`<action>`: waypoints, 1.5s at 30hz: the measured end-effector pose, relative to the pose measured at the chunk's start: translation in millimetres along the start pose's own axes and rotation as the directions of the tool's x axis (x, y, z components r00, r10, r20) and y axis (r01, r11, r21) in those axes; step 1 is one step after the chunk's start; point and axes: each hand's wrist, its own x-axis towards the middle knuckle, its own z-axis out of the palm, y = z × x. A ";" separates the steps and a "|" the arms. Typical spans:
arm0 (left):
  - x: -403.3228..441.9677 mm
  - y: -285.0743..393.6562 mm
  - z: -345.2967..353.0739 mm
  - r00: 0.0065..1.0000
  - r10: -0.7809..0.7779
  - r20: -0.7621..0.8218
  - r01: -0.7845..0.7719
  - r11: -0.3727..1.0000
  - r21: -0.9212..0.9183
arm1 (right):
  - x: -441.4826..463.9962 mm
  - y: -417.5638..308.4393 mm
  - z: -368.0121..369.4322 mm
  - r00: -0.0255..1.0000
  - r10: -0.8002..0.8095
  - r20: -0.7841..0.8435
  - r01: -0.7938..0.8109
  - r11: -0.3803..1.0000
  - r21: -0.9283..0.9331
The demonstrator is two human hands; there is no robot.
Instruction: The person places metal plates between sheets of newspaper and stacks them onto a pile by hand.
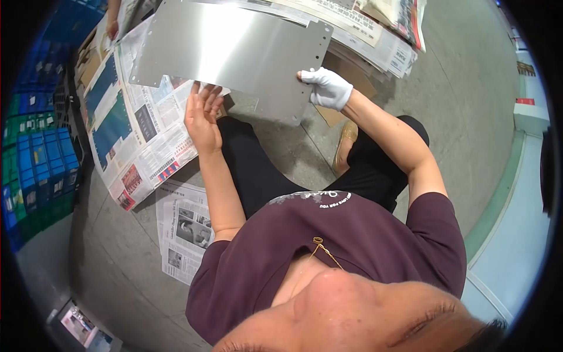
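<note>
A large, shiny flat metal sheet with small holes along its ends is tilted up in front of me. My right hand, in a white glove with a bare thumb tip, grips its right end, thumb on top. My bare left hand is at the near edge, palm up and fingers stretched apart. Its fingertips meet or pass just under the edge; whether they bear weight I cannot tell. Beneath the sheet on the left lies newspaper.
Stacked newspapers and brown cardboard lie beyond the sheet. Blue crates stand at the left. Another person's hand shows at the upper left. A loose newspaper page lies on the grey floor.
</note>
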 end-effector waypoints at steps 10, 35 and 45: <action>5.9 -9.2 2.9 0.993 -0.112 0.022 0.112 0.993 -0.028 | 0.0 -1.5 -3.2 0.999 -0.046 -0.006 0.045 0.988 -0.147; -24.1 -25.0 -50.4 0.981 -0.125 0.148 0.191 0.751 -0.632 | -6.9 -1.8 84.3 0.526 -0.132 0.840 0.473 -0.775 -0.419; -15.0 -56.6 -88.8 0.982 -0.150 0.117 0.190 0.739 -0.646 | -6.7 1.3 46.8 0.854 -0.387 0.346 0.041 -0.614 -0.788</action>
